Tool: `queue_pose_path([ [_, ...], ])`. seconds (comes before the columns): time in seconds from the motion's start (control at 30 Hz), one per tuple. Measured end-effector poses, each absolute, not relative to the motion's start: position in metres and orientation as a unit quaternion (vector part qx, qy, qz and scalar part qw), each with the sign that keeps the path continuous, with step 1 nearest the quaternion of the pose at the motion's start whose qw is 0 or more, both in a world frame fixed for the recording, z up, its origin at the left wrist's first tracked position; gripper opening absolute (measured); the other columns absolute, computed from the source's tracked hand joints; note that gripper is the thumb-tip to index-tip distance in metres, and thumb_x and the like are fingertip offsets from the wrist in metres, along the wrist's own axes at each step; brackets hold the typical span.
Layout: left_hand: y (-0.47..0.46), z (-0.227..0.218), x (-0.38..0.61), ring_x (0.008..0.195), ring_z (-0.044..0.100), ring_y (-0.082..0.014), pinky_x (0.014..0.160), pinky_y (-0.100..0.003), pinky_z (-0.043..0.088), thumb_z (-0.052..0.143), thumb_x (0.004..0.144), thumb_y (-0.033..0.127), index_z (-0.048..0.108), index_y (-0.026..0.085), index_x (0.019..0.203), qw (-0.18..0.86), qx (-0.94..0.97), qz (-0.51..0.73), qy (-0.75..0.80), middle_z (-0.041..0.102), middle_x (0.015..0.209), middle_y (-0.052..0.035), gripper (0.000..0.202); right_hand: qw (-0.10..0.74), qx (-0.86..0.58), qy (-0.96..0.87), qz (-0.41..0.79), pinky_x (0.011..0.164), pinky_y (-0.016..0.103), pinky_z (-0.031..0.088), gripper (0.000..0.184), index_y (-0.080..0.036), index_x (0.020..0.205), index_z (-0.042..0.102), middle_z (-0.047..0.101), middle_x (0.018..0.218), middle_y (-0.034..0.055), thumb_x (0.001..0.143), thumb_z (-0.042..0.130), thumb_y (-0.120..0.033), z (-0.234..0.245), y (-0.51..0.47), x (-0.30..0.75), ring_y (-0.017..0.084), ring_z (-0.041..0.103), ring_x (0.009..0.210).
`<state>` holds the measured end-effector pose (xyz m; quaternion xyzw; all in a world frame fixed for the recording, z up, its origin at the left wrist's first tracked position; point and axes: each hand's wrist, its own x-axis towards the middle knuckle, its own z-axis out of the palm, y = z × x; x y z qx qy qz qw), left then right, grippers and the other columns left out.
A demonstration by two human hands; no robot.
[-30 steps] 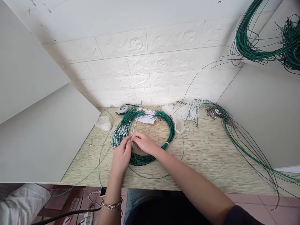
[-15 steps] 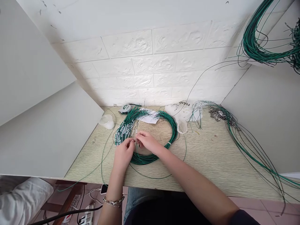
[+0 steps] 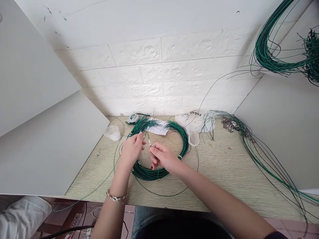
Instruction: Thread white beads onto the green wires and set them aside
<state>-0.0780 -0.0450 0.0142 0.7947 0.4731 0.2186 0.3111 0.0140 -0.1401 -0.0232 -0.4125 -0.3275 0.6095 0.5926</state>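
Note:
A ring of green cords (image 3: 147,174) lies on the table, tied with a white band at its right. My right hand (image 3: 163,157), inside the ring, pinches one thin cord that carries a few white beads (image 3: 150,142) just above the fingertips. Over the ring's left side, where more small white beads show, is my left hand (image 3: 132,146). Its fingers are closed around the left part of the bundle; what exactly they hold is hidden. A sheet of white paper (image 3: 158,127) lies behind the ring, between the loose cord ends.
A tape measure (image 3: 133,119) and a clear plastic cup (image 3: 112,133) stand back left. White plastic bags (image 3: 188,121) lie back right, beside a heap of small metal pieces (image 3: 230,124). More green cords (image 3: 271,61) hang at upper right. White panels flank the table (image 3: 224,182).
My left hand has moved up and left onto the beaded side of the ring. My right hand has shifted slightly right and down, away from the left. The view has tilted slightly.

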Motion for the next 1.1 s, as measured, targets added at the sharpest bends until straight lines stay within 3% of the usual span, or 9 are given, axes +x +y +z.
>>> queue_pose_path([
  [0.13,-0.014,0.024,-0.058,0.056,0.058,-0.0153,0.044,-0.023,0.037,0.035,0.077,0.053,0.059,0.009,0.088,0.526,0.708,0.162,0.443,0.064,0.077,-0.0114,0.051,0.588,-0.416,-0.372,0.586,0.044,0.021,0.039,0.026,-0.018,0.075,0.041,0.036,0.044,-0.0096,0.077,0.046,-0.044,-0.029,-0.142,0.013,0.007,0.044,0.038],
  [0.33,0.006,0.013,-0.051,0.056,0.058,-0.0079,0.042,-0.014,0.040,0.045,0.080,0.031,0.059,0.009,0.089,0.711,0.551,0.238,0.366,0.063,0.078,-0.0085,0.028,0.579,-0.430,-0.387,0.575,0.041,0.019,0.033,0.029,-0.017,0.074,0.042,0.032,0.044,-0.0098,0.076,0.047,-0.046,-0.033,-0.144,0.013,0.005,0.040,0.036],
  [0.6,0.011,-0.004,-0.050,0.057,0.057,-0.0059,0.049,-0.013,0.047,0.055,0.072,0.009,0.055,0.011,0.083,0.799,0.407,0.347,0.273,0.060,0.071,-0.0032,0.011,0.552,-0.455,-0.336,0.613,0.041,0.018,0.033,0.023,-0.017,0.074,0.044,0.032,0.043,-0.0097,0.076,0.047,-0.039,-0.039,-0.147,0.011,0.005,0.039,0.035],
  [0.83,0.008,-0.006,-0.048,0.054,0.056,-0.0055,0.047,-0.012,0.045,0.058,0.065,0.002,0.046,0.016,0.080,0.786,0.398,0.393,0.264,0.062,0.072,-0.0027,0.023,0.551,-0.451,-0.319,0.625,0.041,0.018,0.033,0.016,-0.016,0.073,0.046,0.032,0.042,-0.0092,0.077,0.046,-0.031,-0.039,-0.149,0.010,0.004,0.037,0.035],
  [1.1,0.008,-0.006,-0.049,0.063,0.059,-0.0082,0.055,-0.013,0.048,0.064,0.060,0.005,0.063,0.009,0.077,0.768,0.427,0.411,0.242,0.064,0.075,-0.0057,0.017,0.497,-0.462,-0.358,0.641,0.042,0.017,0.035,0.014,-0.016,0.072,0.045,0.034,0.043,-0.0081,0.082,0.038,-0.023,-0.034,-0.151,0.015,0.005,0.039,0.037],
])
